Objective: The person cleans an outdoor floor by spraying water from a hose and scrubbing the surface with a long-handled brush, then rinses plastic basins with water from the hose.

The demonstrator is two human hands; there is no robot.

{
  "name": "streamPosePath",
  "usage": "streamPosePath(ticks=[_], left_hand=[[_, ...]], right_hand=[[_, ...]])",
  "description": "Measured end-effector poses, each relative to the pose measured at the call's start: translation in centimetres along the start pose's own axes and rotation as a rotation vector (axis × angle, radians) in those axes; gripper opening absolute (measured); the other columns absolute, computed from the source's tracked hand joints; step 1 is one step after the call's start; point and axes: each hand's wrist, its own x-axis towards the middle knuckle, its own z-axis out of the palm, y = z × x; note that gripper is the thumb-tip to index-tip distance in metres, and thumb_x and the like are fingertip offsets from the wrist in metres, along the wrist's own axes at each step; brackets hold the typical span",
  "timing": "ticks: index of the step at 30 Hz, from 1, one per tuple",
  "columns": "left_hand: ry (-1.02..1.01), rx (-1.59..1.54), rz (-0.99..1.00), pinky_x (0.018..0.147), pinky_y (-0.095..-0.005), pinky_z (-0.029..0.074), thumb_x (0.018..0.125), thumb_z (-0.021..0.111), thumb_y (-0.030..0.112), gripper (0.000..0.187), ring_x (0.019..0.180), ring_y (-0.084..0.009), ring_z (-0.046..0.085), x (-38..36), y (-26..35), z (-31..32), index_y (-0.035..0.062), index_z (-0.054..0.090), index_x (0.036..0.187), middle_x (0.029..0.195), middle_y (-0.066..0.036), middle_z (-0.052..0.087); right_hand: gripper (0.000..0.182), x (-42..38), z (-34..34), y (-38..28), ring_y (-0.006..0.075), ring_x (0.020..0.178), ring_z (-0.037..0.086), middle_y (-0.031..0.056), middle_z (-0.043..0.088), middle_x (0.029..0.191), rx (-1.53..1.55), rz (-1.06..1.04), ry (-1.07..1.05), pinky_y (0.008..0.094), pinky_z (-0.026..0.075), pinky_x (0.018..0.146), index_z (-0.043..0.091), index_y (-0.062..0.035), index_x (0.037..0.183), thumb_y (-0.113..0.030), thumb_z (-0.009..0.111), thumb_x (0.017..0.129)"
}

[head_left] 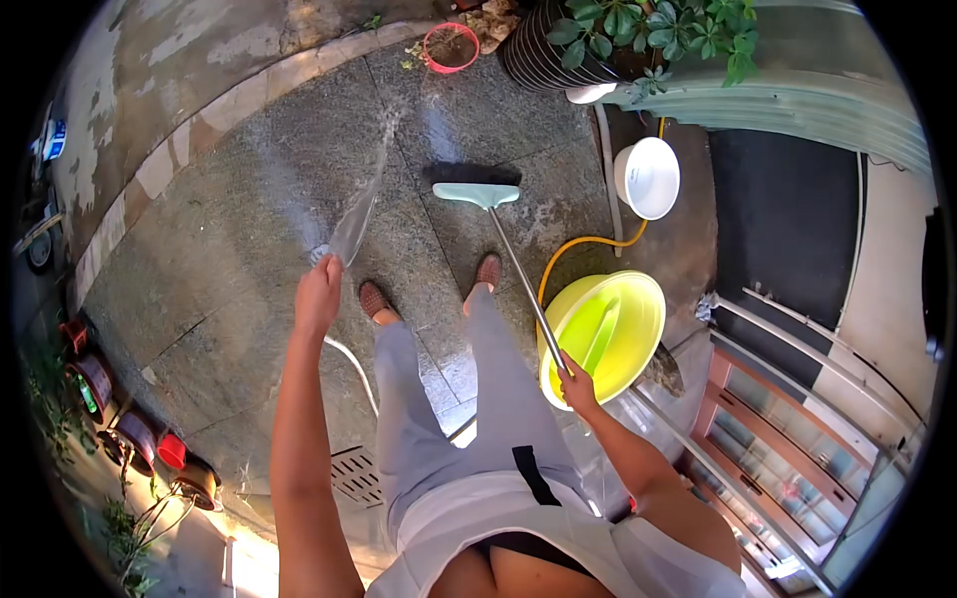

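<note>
My left hand [317, 294] is closed around a shower head [320, 253] held out in front at the left. A clear stream of water [367, 199] shoots from it onto the dark stone paving [279, 234]. The pale hose [351, 361] curves down beside my left leg. My right hand [576, 386] grips the metal handle of a broom [520, 264]. Its pale blue head [477, 193] with dark bristles rests on the wet paving, ahead of my feet. Right beside that hand stands a large yellow tub [653, 299].
An orange hose [588, 240] runs between the tub and a white bucket [656, 179]. A big potted plant [558, 45] and a red-rimmed pot [451, 48] stand ahead. Several pots [135, 439] line the left. A drain grate [357, 476] lies near my left leg; railings [738, 488] are at right.
</note>
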Motion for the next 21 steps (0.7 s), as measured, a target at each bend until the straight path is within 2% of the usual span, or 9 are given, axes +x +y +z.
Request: streamPosePath(ticks=[1,3,6,8,11,13,15,18,21], left_hand=[[-0.006,0.024,-0.011,0.077,-0.0508,0.044,0.095,0.036,0.038,0.042,0.089,-0.0455,0.057,0.1,1.3,0.8,0.0036,0.059,0.104,0.091,-0.026,0.062],[-0.019,0.056,-0.034,0.076,-0.0507,0.044,0.095,0.037,0.038,0.042,0.089,-0.0451,0.057,-0.1,3.3,2.6,0.0038,0.060,0.104,0.091,-0.026,0.062],[-0.036,0.094,-0.040,0.077,-0.0484,0.045,0.095,0.037,0.038,0.043,0.090,-0.0426,0.059,0.5,6.3,5.7,0.0033,0.060,0.103,0.091,-0.024,0.063],[-0.056,0.129,-0.045,0.079,-0.0439,0.045,0.095,0.036,0.040,0.046,0.092,-0.0390,0.061,0.9,8.3,8.1,0.0022,0.061,0.101,0.093,-0.021,0.065],[-0.069,0.169,-0.010,0.080,-0.0440,0.045,0.095,0.036,0.040,0.046,0.093,-0.0388,0.060,1.8,9.9,11.8,0.0022,0.060,0.103,0.093,-0.021,0.065],[-0.087,0.183,-0.003,0.080,-0.0441,0.045,0.095,0.036,0.040,0.046,0.093,-0.0388,0.060,2.0,10.9,13.8,0.0022,0.060,0.104,0.094,-0.021,0.065],[-0.112,0.219,0.025,0.079,-0.0459,0.046,0.095,0.036,0.040,0.045,0.091,-0.0400,0.060,2.0,11.9,15.4,0.0036,0.060,0.105,0.094,-0.022,0.065],[-0.154,0.272,0.088,0.077,-0.0498,0.047,0.094,0.036,0.038,0.042,0.086,-0.0424,0.060,1.5,13.1,17.3,0.0066,0.061,0.107,0.092,-0.024,0.064],[-0.222,0.303,0.179,0.075,-0.0511,0.047,0.094,0.036,0.037,0.039,0.083,-0.0420,0.061,-0.3,14.8,19.8,0.0071,0.060,0.104,0.088,-0.023,0.065]], right_hand=[[0.043,0.8,-0.1,-0.4,0.0061,0.040,0.035,-0.0023,0.044,0.056,0.095,0.017,-0.039,0.0234,0.032,0.037,0.047,-0.0263,0.136,-0.020,0.054,0.094],[0.041,2.9,0.1,-0.3,0.0065,0.039,0.035,-0.0017,0.043,0.055,0.071,-0.093,-0.024,0.0237,0.031,0.036,0.048,-0.0264,0.135,-0.021,0.054,0.094],[0.042,3.6,-2.2,-4.6,0.0143,0.052,0.051,0.0067,0.057,0.069,0.036,0.054,-0.070,0.0299,0.046,0.053,0.051,-0.0226,0.133,-0.025,0.057,0.091],[0.043,7.8,-3.3,-4.2,0.0206,0.062,0.058,0.0117,0.062,0.079,-0.075,-0.151,0.010,0.0324,0.048,0.062,0.050,-0.0212,0.133,-0.025,0.058,0.090],[0.044,13.3,-5.6,-6.9,0.0306,0.082,0.064,0.0193,0.065,0.094,-0.125,-0.413,0.103,0.0360,0.048,0.074,0.050,-0.0212,0.132,-0.027,0.057,0.089],[0.042,15.0,-8.2,-10.0,0.0315,0.088,0.063,0.0203,0.064,0.097,-0.128,-0.328,0.055,0.0361,0.048,0.077,0.051,-0.0241,0.131,-0.028,0.057,0.089],[0.043,16.1,-9.9,-8.8,0.0328,0.088,0.063,0.0200,0.064,0.097,-0.126,-0.462,0.131,0.0370,0.048,0.077,0.051,-0.0265,0.131,-0.029,0.057,0.089],[0.043,11.4,-13.8,-5.2,0.0346,0.091,0.062,0.0186,0.065,0.099,-0.141,-0.330,0.062,0.0373,0.048,0.079,0.046,-0.0264,0.135,-0.026,0.054,0.092],[0.043,6.6,-16.0,3.8,0.0219,0.066,0.060,0.0122,0.064,0.082,-0.113,-0.223,0.080,0.0324,0.048,0.064,0.045,-0.0220,0.137,-0.023,0.052,0.094]])
